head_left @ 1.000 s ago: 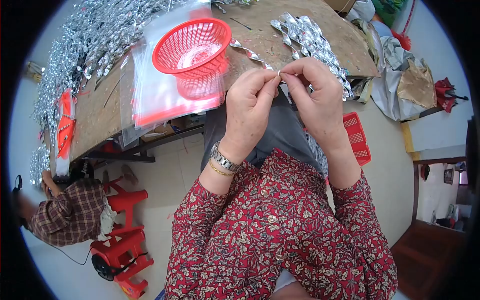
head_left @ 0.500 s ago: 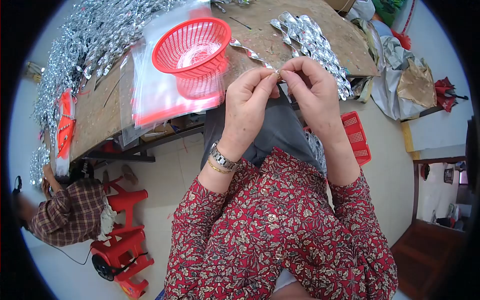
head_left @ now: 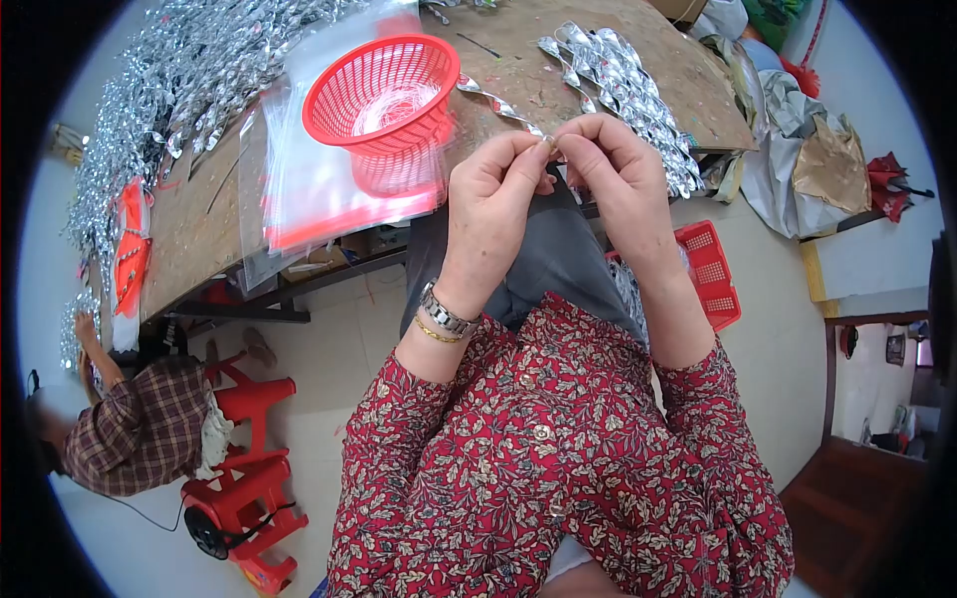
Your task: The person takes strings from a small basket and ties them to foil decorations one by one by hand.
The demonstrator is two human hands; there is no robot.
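Note:
My left hand [head_left: 488, 214] and my right hand [head_left: 623, 189] meet fingertip to fingertip at the table's front edge, both pinched. Between them is the end of a twisted silver strip [head_left: 501, 106], which runs back over the table; the bit in the fingertips is too small to make out. Left of my hands a red mesh basket [head_left: 339, 95] holds thin pale strings [head_left: 397, 106]. It stands on clear plastic bags [head_left: 299, 189] with red edges. Beyond my right hand lies a bundle of twisted silver strips [head_left: 633, 95].
A large heap of silver strips [head_left: 214, 70] covers the left of the wooden table [head_left: 698, 60]. A co-worker in a checked shirt [head_left: 140, 429] sits at far left beside red stools [head_left: 244, 498]. A red crate [head_left: 710, 269] is on the floor at right.
Both my hands have shifted slightly up and left, fingertips still together. The co-worker's arm has moved upward toward the silver strips.

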